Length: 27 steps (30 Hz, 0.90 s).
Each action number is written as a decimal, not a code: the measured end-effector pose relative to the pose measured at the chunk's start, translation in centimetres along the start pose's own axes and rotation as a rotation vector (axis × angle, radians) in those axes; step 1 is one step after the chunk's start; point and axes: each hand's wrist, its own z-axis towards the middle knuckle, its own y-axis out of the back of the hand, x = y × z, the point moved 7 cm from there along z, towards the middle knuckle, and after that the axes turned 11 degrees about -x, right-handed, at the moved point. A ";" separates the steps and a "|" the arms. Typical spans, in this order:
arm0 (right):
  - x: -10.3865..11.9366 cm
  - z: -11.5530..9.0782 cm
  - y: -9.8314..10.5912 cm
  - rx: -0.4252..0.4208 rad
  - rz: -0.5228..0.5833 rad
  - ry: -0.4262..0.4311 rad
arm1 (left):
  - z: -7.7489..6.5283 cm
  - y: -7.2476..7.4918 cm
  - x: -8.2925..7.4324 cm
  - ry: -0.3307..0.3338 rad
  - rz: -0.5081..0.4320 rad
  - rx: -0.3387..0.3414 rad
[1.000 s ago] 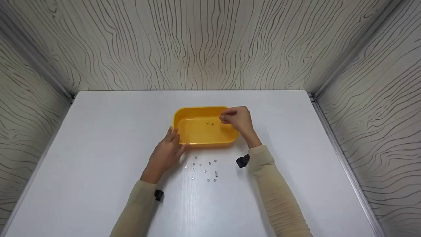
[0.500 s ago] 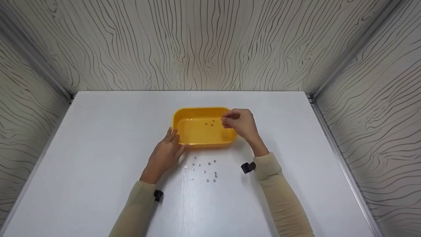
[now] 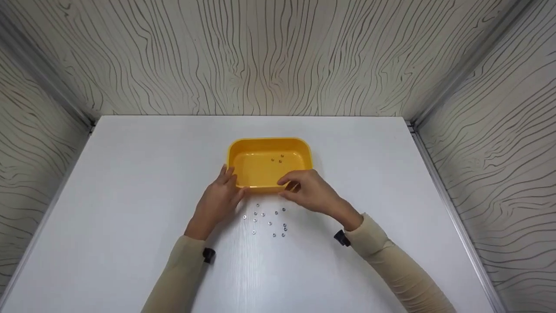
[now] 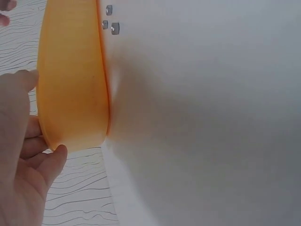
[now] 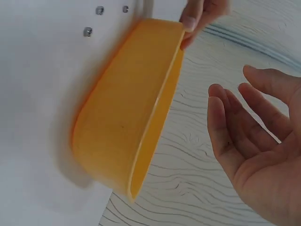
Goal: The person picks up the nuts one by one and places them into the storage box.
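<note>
A yellow plastic bin (image 3: 256, 171) stands on the white table in the head view. At its near left corner my left hand (image 3: 218, 203) grips the rim, and the left wrist view shows that hand's fingers (image 4: 57, 162) bent at the bin's edge. My right hand (image 3: 315, 193) hovers over the near right side of the bin. Its fingers are spread and loosely bent, and the right wrist view shows nothing between them. Three small metal nuts (image 3: 280, 161) lie on the bin's floor. Several more nuts (image 3: 270, 223) are scattered on the table in front of the bin.
The white table (image 3: 143, 174) extends on both sides of the bin. Wood-grain patterned panels (image 3: 260, 56) rise behind it and at both sides. A small black device (image 3: 209, 255) sits on the left wrist and another (image 3: 342, 238) on the right.
A third nut has appeared in the bin. My right hand has drawn back from the far right toward the near rim, and its fingers have parted. My left hand stays at its corner.
</note>
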 end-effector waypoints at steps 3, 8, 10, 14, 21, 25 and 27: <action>0.3 -0.8 -1.4 0.097 -0.073 0.068 | 0.1 0.1 0.0 -0.001 0.000 -0.016; -0.1 -1.7 -3.0 0.185 -0.151 0.140 | 0.0 -0.1 0.0 -0.002 0.002 -0.014; -0.2 -1.7 -3.5 0.197 -0.183 0.163 | 0.0 -0.1 0.1 0.003 0.000 -0.012; -0.3 -1.5 -4.3 0.197 -0.284 0.221 | 0.1 0.1 0.2 0.021 -0.012 -0.014; -1.5 -2.0 -6.6 0.163 -0.505 0.366 | 0.0 -0.2 0.3 0.041 -0.018 0.018; -2.1 -2.5 -7.9 0.161 -0.658 0.439 | 0.0 -0.1 0.0 0.011 -0.011 -0.014; -2.2 -2.7 -8.2 0.170 -0.718 0.460 | 0.0 0.0 -0.1 -0.003 -0.002 -0.031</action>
